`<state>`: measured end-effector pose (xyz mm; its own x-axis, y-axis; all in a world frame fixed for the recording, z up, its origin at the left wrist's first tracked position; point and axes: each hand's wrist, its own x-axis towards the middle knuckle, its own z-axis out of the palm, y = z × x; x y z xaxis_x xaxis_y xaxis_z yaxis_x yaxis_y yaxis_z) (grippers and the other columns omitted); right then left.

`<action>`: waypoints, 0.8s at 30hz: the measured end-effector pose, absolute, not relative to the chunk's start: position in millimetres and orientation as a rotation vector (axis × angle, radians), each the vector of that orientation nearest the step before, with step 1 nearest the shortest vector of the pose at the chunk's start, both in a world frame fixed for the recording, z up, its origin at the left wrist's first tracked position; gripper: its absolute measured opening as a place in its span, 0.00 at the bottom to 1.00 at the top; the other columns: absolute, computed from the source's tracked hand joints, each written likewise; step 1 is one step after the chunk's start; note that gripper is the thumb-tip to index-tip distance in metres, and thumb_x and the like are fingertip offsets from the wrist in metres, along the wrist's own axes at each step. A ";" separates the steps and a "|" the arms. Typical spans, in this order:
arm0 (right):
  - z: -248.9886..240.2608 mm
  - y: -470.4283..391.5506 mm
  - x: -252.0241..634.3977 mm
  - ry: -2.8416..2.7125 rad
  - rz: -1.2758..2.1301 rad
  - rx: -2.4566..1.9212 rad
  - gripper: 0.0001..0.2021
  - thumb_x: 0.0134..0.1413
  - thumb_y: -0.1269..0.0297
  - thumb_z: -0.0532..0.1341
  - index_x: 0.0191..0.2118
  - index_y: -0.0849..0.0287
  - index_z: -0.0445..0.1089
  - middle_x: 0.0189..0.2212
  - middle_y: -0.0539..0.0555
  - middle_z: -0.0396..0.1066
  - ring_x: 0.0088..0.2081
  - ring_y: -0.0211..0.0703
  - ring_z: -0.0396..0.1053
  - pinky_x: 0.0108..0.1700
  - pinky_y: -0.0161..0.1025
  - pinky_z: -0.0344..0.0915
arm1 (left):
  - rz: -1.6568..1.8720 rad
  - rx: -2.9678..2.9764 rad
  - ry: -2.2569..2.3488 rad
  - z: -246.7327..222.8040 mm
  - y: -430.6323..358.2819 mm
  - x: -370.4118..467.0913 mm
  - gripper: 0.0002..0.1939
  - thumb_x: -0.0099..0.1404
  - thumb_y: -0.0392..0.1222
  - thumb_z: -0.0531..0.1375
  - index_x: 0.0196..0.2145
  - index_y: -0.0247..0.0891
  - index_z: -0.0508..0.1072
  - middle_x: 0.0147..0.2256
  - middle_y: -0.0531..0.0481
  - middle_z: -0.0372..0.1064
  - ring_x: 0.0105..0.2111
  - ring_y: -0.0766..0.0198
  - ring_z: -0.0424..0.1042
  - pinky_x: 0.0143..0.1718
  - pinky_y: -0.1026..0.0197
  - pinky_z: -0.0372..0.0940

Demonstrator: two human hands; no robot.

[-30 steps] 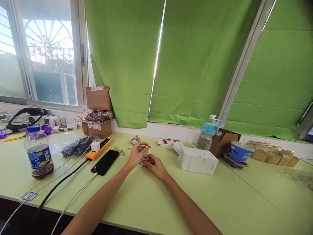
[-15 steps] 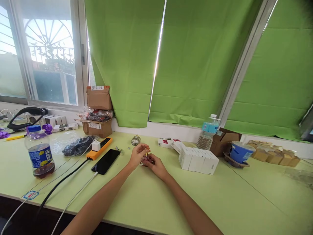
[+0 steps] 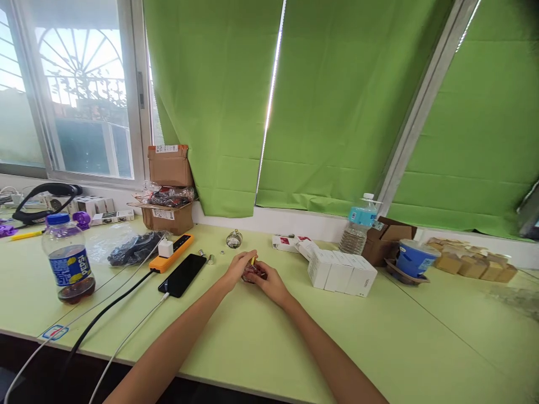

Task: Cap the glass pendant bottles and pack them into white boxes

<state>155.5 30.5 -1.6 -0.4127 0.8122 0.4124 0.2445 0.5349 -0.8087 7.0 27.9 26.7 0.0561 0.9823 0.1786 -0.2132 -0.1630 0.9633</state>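
A half-hidden reddish object (image 3: 250, 271) is grasped by the right hand (image 3: 272, 285); the left hand's (image 3: 236, 269) grip cannot be told.

Bare from the fingers (image 3: 243, 260) back along both forearms (image 3: 181, 332). Slim at the wrists (image 3: 224, 284) just behind the fingers, widening gradually further back.

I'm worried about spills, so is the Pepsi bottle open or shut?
Shut: the Pepsi bottle stands upright with its blue cap on.

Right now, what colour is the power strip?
The power strip is orange, with a black top face; the head view shows it.
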 end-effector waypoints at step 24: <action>4.3 25.3 155.4 -1.919 0.878 -0.867 0.19 0.50 0.49 0.64 0.41 0.57 0.70 0.33 0.49 0.70 0.35 0.41 0.65 0.38 0.37 0.62 | 1.375 1.202 0.857 14.5 40.1 2.0 0.18 0.52 0.56 0.66 0.27 0.37 0.72 0.25 0.53 0.66 0.27 0.65 0.67 0.30 0.63 0.61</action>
